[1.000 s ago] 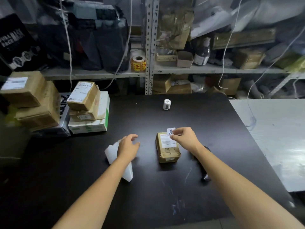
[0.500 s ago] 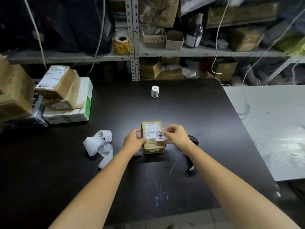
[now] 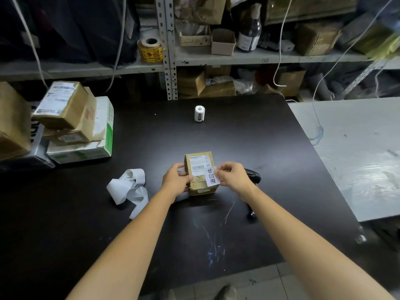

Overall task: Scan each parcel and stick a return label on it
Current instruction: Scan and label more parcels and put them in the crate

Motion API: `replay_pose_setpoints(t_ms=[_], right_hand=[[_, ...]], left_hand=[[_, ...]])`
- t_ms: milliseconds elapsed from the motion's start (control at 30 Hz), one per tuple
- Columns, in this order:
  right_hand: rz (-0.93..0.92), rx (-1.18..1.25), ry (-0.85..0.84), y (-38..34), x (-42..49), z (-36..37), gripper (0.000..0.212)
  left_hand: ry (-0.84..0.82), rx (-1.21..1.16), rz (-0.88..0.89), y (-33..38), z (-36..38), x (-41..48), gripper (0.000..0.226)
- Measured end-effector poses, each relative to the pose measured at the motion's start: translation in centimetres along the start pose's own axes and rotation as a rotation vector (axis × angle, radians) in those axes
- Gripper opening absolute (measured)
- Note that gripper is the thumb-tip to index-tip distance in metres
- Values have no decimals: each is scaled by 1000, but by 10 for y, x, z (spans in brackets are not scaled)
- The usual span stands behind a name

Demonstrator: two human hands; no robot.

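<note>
Sticking now: left hand (image 3: 176, 180) grips parcel (image 3: 200, 188), right hand (image 3: 232, 177) pinches label (image 3: 212, 176) over its right edge; best keep barcode (image 3: 198, 167) uncovered, lay label flat, press from 1 side.

Between our hands we see a brown cardboard parcel (image 3: 200, 187), its shipping label (image 3: 197, 165) white with a black barcode. At our right hand (image 3: 232, 176), the return label (image 3: 212, 176) is white with bold black characters. Under them, the table (image 3: 238, 137) is black with pale blue-white scratches. Left of our left hand (image 3: 176, 180) lies a white paper strip (image 3: 127, 187).
</note>
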State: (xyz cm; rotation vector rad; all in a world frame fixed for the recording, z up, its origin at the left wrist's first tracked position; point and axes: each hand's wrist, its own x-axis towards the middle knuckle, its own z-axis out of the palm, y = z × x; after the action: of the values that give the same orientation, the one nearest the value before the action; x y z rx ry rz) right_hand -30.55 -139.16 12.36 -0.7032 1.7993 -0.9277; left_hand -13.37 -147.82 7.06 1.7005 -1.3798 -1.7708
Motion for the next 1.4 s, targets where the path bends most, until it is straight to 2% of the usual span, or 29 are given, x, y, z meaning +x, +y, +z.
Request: replay_pose_setpoints(t_ms=[100, 333, 567, 767, 967, 1133, 1400], right_hand=[[34, 77, 15, -5, -4, 7, 3], [9, 131, 76, 0, -9, 11, 18], [52, 186, 93, 7, -8, 18, 16], [98, 28, 216, 16, 0, 22, 19], [79, -12, 257, 27, 3, 27, 17], [49, -69, 279, 32, 7, 28, 25], [-22, -450, 314, 34, 6, 26, 32]], left_hand=[[-4, 2, -3, 1, 0, 1, 57], [-34, -5, -2, 2, -2, 3, 57], [-27, 15, 7, 2, -3, 2, 58], [-34, 18, -8, 3, -4, 1, 58], [-36, 15, -5, 4, -4, 0, 58], [-36, 12, -9, 4, -5, -1, 59], [-37, 12, -8, 6, -5, -5, 56]])
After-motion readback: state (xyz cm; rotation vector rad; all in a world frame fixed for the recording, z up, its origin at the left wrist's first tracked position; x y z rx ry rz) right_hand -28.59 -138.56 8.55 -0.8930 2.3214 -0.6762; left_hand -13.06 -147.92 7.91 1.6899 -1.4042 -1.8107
